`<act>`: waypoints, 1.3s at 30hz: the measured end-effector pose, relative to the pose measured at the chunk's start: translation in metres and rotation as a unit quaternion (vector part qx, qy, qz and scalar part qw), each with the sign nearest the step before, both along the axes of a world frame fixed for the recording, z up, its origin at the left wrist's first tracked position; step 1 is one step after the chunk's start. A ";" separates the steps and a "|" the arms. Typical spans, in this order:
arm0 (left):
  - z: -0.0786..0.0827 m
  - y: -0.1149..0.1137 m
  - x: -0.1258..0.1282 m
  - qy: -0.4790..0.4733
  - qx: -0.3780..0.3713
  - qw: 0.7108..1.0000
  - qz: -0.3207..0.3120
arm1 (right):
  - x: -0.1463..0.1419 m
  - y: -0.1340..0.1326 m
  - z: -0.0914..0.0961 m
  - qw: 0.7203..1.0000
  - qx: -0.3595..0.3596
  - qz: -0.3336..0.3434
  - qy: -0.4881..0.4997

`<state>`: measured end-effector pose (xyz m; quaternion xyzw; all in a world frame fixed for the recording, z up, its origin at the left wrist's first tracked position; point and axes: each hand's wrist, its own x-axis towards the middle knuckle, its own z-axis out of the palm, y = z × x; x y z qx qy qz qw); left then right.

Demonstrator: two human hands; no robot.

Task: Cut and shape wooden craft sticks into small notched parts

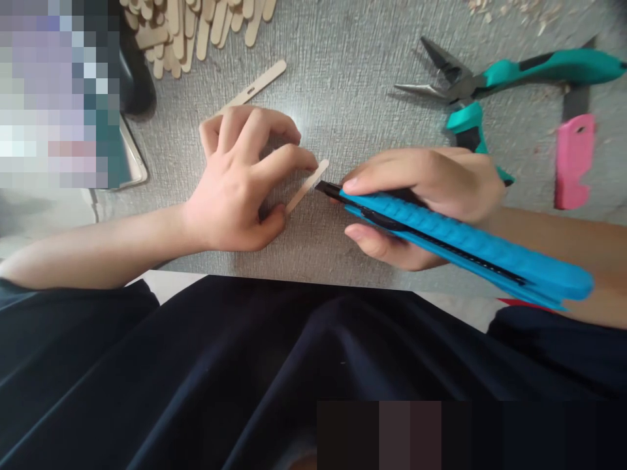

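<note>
My left hand (240,179) pinches a thin wooden craft stick (306,187), thumb at its lower end and index finger near its upper end. The stick slants up to the right over the grey tabletop. In my right hand (435,183) is a blue utility knife (460,241), its short dark blade pointing left, close to the stick's right side. Whether blade and wood touch, I cannot tell. Beyond my left fingers lies another craft stick (267,78) with a small slot cut in it, its lower end hidden behind the hand.
A heap of craft sticks (200,26) lies at the back left, beside a black rounded object (134,78). Pliers with teal handles (533,68) lie open at the right, crossing a pink-handled cutter (574,160). Wood shavings (533,10) are scattered at the far right.
</note>
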<state>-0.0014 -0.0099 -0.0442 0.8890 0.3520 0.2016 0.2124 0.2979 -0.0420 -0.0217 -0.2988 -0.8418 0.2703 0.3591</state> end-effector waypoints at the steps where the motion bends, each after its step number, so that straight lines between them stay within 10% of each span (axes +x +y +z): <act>1: 0.003 -0.001 -0.001 0.016 -0.001 1.000 -0.018 | -0.001 0.000 -0.001 1.000 0.004 -0.004 -0.002; 39: 0.002 0.008 -0.015 0.104 -0.005 0.988 -0.113 | 0.003 0.030 -0.002 0.991 -0.096 0.064 0.061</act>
